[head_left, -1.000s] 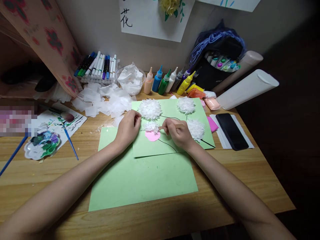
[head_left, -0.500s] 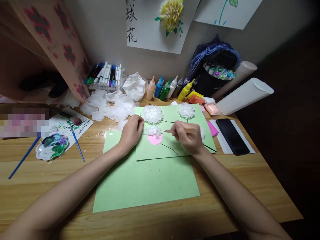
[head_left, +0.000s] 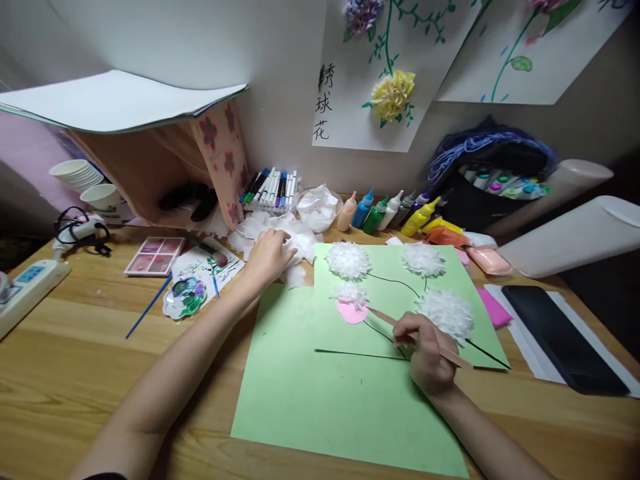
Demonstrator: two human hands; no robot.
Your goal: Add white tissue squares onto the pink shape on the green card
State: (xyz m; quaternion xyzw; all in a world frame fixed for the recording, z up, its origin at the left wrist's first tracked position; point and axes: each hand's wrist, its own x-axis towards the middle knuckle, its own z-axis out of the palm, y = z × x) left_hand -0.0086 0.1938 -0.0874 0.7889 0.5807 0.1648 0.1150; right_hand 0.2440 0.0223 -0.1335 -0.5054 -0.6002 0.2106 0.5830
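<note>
My left hand (head_left: 270, 257), fingers apart, rests over the pile of white tissue squares (head_left: 300, 237) behind the green sheets. In my right hand (head_left: 427, 350) is a slim wooden pencil (head_left: 385, 318), its tip by the pink circle (head_left: 353, 312). White tissue petals (head_left: 350, 293) cover the upper part of that circle. The upper green sheet (head_left: 390, 340) also bears fluffy white flowers (head_left: 349, 260) and thin black stem lines. It lies on a larger green sheet (head_left: 300, 400).
Paint bottles (head_left: 375, 215), a bowl of tissue (head_left: 319, 207) and markers (head_left: 271, 189) line the back. Left are a paint palette (head_left: 185, 298) and brushes; right, a phone (head_left: 563, 337) and a white bottle (head_left: 570, 233).
My left hand has moved off the green sheet to the tissue pile and its fingers have spread. My right hand still has the pencil, now tilted differently. The view has swung left.
</note>
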